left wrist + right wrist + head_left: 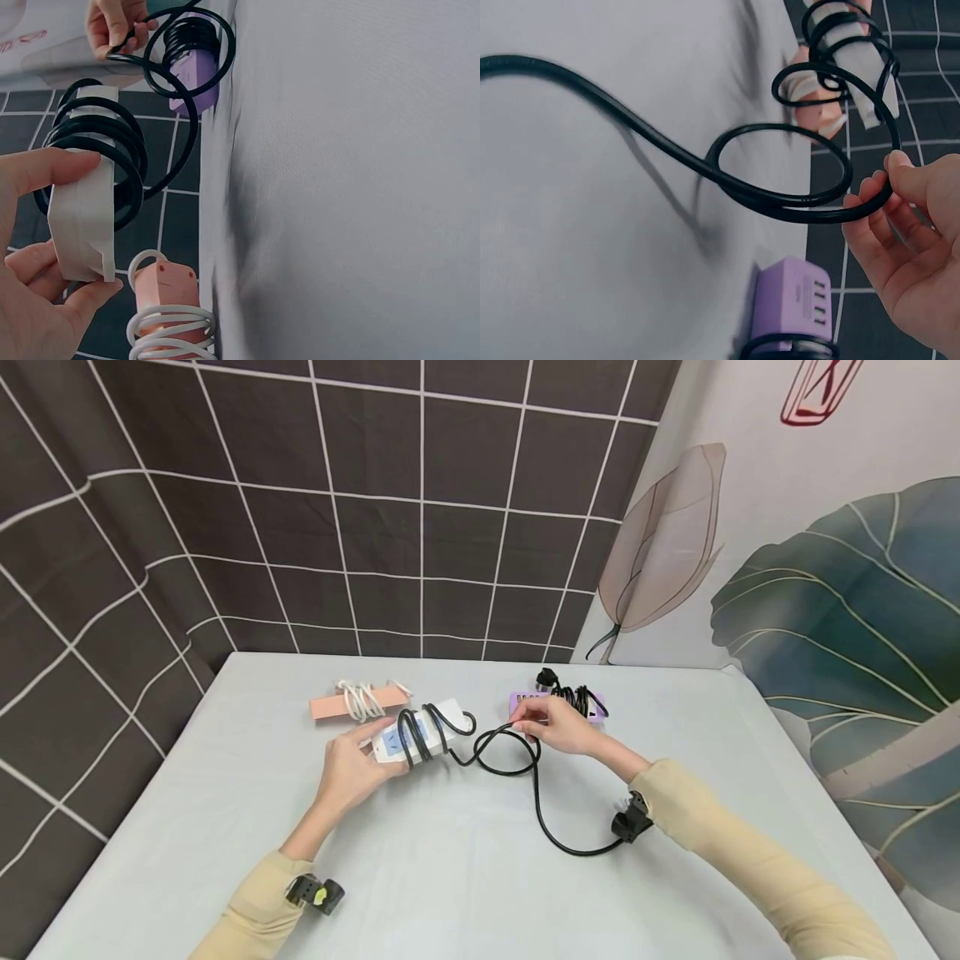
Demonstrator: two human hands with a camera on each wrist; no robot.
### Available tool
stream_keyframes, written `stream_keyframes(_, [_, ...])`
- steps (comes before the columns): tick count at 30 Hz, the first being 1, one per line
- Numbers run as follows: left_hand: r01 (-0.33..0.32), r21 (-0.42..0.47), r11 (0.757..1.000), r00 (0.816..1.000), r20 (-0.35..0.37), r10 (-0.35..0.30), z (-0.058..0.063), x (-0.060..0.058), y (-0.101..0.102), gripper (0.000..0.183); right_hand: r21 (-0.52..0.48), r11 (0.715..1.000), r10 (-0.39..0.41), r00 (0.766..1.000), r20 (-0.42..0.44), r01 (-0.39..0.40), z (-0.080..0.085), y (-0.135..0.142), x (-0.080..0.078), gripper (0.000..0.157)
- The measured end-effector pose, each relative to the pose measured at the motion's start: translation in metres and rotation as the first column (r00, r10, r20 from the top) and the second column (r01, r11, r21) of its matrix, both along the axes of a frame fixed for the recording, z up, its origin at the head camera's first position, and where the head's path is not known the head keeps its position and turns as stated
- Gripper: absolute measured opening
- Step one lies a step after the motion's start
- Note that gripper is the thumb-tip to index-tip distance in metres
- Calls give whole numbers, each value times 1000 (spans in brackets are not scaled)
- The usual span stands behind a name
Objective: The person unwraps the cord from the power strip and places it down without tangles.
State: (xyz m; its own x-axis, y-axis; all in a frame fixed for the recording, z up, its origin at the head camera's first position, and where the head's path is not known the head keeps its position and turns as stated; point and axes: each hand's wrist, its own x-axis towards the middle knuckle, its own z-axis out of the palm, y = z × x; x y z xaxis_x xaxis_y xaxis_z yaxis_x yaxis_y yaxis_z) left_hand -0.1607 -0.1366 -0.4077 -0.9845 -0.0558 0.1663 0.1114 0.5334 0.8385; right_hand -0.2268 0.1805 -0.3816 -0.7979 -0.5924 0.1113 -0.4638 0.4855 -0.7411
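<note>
Left grip [352, 770]: curled around the white power strip [84, 217], held above the surface [450, 877].
Right grip [561, 725]: pinched on the black cord [662, 144].
Cord: apparently being wound round the strip; slack probably to be guided round next.

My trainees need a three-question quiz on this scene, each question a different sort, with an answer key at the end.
1. True or false: the left hand grips the purple power strip.
2. What colour is the lead wound round the pink block? a) black b) white c) purple
3. What does the right hand pinch between thumb and fingers?

Key:
1. False; it grips the white power strip.
2. b
3. The black cord.
</note>
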Motion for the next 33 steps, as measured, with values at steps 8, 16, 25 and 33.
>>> stream_keyframes(8, [16, 7, 1000, 1000, 9, -16, 1, 2, 0, 65, 45, 994, -103, 993, 50, 101, -5, 12, -8, 9])
stream_keyframes(16, [25, 17, 1000, 1000, -3, -25, 3, 2, 1, 63, 111, 984, -152, 982, 111, 140, -4, 23, -12, 18])
stream_keyframes(25, [40, 8, 999, 999, -19, -40, 8, 5, 2, 64, 194, 971, -186, 947, 260, 138, 4, 35, -10, 19])
stream_keyframes(33, [75, 45, 996, 997, 7, -75, 7, 7, 7, 64, 310, 949, -209, 844, 493, 54, 0, 43, -7, 23])
